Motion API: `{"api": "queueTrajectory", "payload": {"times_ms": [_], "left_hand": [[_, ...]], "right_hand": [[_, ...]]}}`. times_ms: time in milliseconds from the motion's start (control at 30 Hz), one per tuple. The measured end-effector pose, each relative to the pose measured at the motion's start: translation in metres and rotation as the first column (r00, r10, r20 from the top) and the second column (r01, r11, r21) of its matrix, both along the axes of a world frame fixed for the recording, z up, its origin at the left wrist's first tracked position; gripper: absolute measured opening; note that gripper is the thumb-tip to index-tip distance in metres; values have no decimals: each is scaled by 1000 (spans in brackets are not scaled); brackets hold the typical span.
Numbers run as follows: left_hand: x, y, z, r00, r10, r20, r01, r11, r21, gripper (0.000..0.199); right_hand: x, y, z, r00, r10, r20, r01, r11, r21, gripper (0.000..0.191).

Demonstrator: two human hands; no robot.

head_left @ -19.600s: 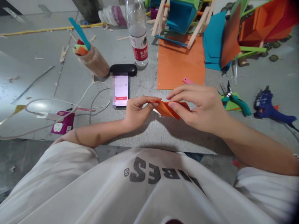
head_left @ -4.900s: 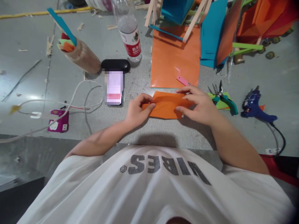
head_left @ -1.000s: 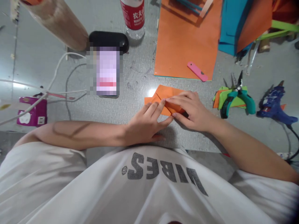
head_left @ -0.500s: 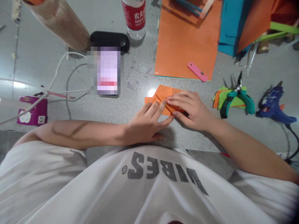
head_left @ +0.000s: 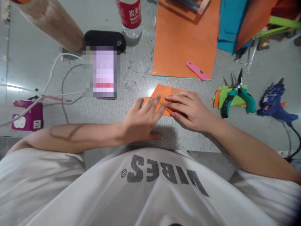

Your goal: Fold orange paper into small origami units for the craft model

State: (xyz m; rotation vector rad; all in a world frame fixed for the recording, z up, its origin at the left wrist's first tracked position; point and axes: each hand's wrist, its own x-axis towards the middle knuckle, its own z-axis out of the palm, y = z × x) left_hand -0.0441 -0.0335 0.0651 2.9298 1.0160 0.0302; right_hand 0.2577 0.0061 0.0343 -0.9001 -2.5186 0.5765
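Note:
A folded piece of orange paper (head_left: 162, 90) lies on the grey table in front of me, with creased flaps showing between my hands. My left hand (head_left: 142, 117) rests on its left part, fingers stretched out and fingertips pressing along a fold; the thumb points right over the bare table. From the right, my right hand (head_left: 189, 108) lies over the other end, its fingers extended flat on the paper. Part of the paper is hidden beneath both hands.
Beyond the paper lie an orange sheet stack (head_left: 181, 40) and a pink folding cutter (head_left: 197, 70). Pliers (head_left: 238, 94) on paper scraps and a blue glue gun (head_left: 274, 103) sit right. Left are a phone (head_left: 103, 72), a water bottle (head_left: 131, 18), white cables (head_left: 53, 67) and a purple box (head_left: 28, 114).
My left hand has slid slightly left along the paper, its fingers now straighter and more spread. My right hand stays almost in place. The whole view has shifted a little.

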Motion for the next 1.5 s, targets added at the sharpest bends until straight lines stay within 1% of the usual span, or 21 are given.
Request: {"api": "queueTrajectory", "payload": {"times_ms": [133,200,367,533,700,867,967,1067,1133,1200,1267,1300,1400,1500], "left_hand": [[-1,-1,-7,998,21,54,-16,997,-81,131],[-1,-1,-11,998,26,59,-19,993,-113,132],[-1,0,-14,999,6,51,1,991,-132,137],[-2,1,-18,998,-14,57,23,987,-161,135],[-2,2,-18,999,3,32,2,985,-171,141],[0,3,-12,999,38,-32,-42,988,-151,142],[1,3,-11,996,92,-9,-92,980,-174,139],[0,3,-13,993,114,10,-110,978,-179,146],[0,3,-16,998,57,22,-53,987,-153,142],[0,4,-19,997,-63,37,67,991,-117,130],[1,6,-22,984,-171,45,175,980,-100,120],[1,7,-23,979,-201,45,205,973,-105,118],[2,9,-23,977,-211,36,214,966,-146,120],[2,8,-19,987,-160,12,160,969,-191,125]], "right_hand": [[4,-1,0,999,34,31,-36,996,76,33],[7,-2,1,996,48,72,-57,990,128,32],[12,-6,11,982,68,174,-107,968,228,24],[13,-8,20,974,94,207,-146,956,254,21],[13,-12,26,953,52,299,-135,956,262,19],[14,-16,31,935,47,352,-194,898,395,15],[10,-19,36,931,41,363,-209,875,436,15],[5,-22,41,929,31,369,-215,855,472,12],[2,-24,41,921,42,387,-240,845,478,13],[1,-24,39,918,73,390,-268,839,474,15],[1,-24,36,923,100,371,-282,832,478,17],[1,-24,35,925,106,365,-284,831,479,18],[1,-25,34,934,96,345,-265,835,483,22],[0,-31,36,932,91,350,-253,856,450,30]]}}
